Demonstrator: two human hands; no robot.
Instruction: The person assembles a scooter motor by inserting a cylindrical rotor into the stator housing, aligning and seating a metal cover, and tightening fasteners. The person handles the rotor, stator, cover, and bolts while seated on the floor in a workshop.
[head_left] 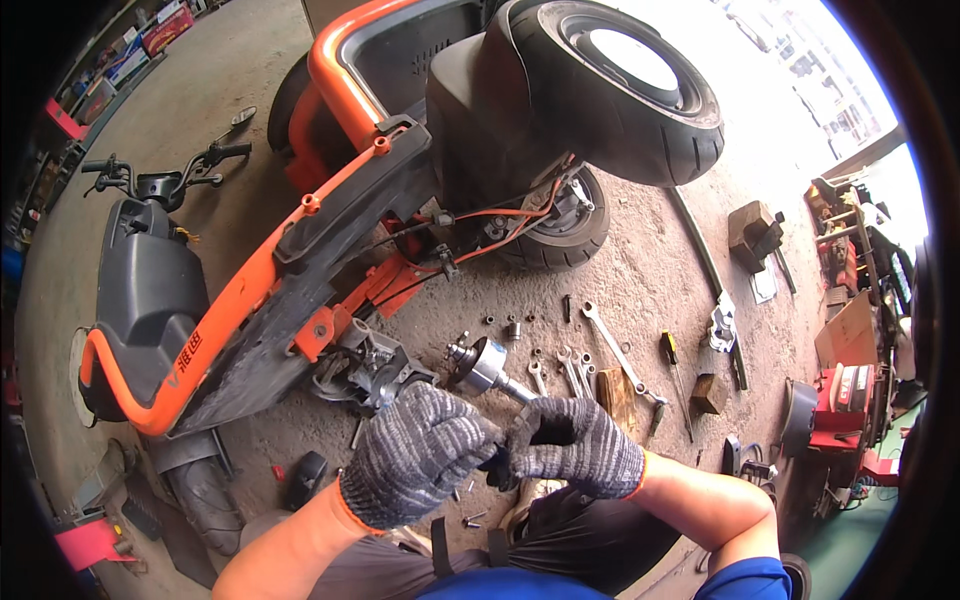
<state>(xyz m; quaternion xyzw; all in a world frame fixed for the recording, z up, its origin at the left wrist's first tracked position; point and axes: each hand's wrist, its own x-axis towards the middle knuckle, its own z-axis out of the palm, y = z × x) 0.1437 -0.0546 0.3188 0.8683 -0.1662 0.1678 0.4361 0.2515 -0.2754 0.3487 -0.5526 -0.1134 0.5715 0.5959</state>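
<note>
In the head view, your gloved left hand (415, 455) and right hand (580, 450) meet in front of you, above the near edge of the floor (640, 275). The left fingers are curled inward; the right thumb and forefinger bend into a loop. A small dark piece (495, 468) shows between them, mostly hidden; you cannot tell from here which hand grips it. Just beyond your right fingers is a silver cylinder with a shaft (482, 366); whether they touch is unclear. A grey metal casing (372, 368) sits past your left hand, by the tipped orange-and-black scooter (238, 335), which spreads toward the floor's far left corner. Toward the floor's right edge lie a long wrench (612, 345), a wooden block (617, 400) and a yellow-and-black screwdriver (669, 348).
</note>
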